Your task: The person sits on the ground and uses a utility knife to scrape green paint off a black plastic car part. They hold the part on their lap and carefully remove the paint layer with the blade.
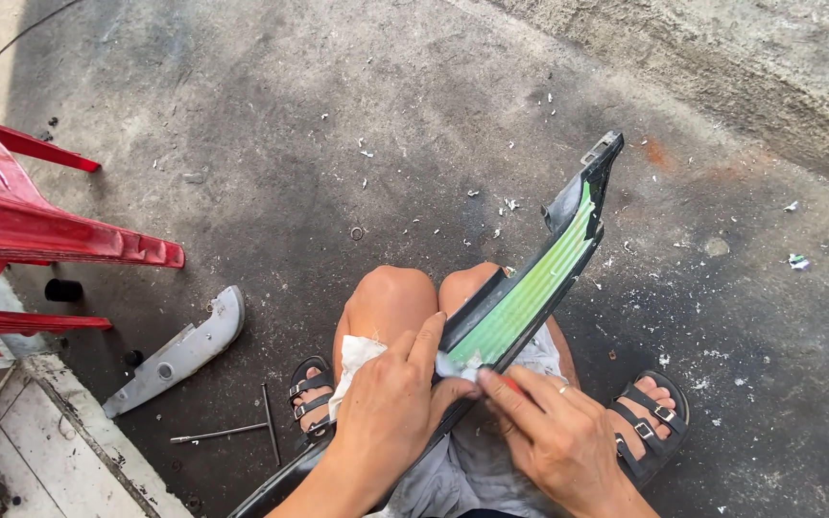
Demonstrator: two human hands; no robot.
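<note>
A long curved black plastic panel [578,206] with a green striped inner face [530,288] rests across my knees and points up to the right. My left hand [386,403] grips its edge together with a white cloth [357,360]. My right hand [554,436], with a ring on one finger, pinches a small tool with a red part [509,384] against the lower end of the green face, where white scraps are peeling off. What the tool is I cannot make out.
A red plastic chair [21,230] stands at the left. On the concrete floor lie a grey plastic cover [179,350] and a thin metal L-shaped rod [242,427]. White flakes are scattered over the floor. A white-painted step [59,451] is at the lower left.
</note>
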